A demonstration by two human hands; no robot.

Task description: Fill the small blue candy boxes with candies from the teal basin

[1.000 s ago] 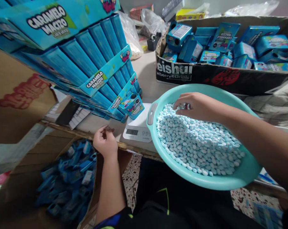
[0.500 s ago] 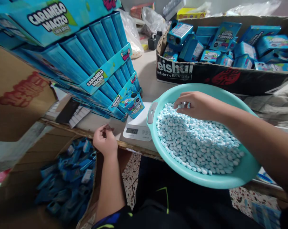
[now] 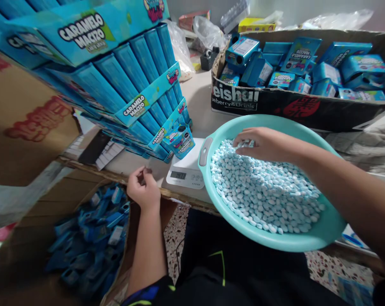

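Note:
My right hand (image 3: 259,143) is inside the turquoise plastic basin (image 3: 262,242), with fingers curled around a few candies (image 3: 262,187), the pale blue and white pieces that fill it. My left hand (image 3: 144,187) rests closed at the table edge; whether its curled fingers hold anything is hidden. Between the hands lies a white digital scale (image 3: 187,178), its display lit but hard to read. On the scale stands a small blue candy box (image 3: 183,142), tilted, with a dark round hole in its top.
Display trays of blue boxes (image 3: 135,106) are stacked high on the left. A black carton (image 3: 265,102) of loose blue boxes stands behind the basin. Lower left, a large cardboard box (image 3: 29,221) holds several blue boxes. Plastic bags (image 3: 208,32) lie at the back.
The view has shifted slightly. My right hand has stayed at the same spot among the candies, its fingers a little more closed. My left hand has barely moved.

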